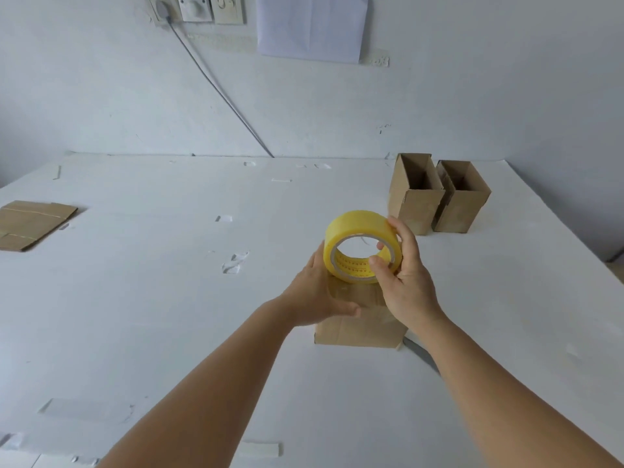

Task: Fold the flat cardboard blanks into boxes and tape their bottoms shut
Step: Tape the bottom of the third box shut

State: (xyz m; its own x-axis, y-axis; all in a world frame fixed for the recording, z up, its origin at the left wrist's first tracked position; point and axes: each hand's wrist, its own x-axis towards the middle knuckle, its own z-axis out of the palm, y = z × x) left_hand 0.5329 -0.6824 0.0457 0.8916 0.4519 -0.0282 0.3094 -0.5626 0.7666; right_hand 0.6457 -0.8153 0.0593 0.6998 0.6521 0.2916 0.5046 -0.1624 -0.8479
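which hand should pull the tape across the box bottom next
Probably the right hand: it already grips the yellow tape roll, fingers through its core. The left hand rests on the box beneath, placed to steady it.

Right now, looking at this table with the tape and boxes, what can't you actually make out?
All from the head view:
- Box under the hands: its top is hidden by the left hand, the right hand and the tape roll; taped or not, unclear.
- Grey object beside that box: mostly hidden by the right forearm.
- Flat blanks: cut off by the left edge.
- Finished boxes: bottoms face down, unseen.
- Print inside the roll: too small.
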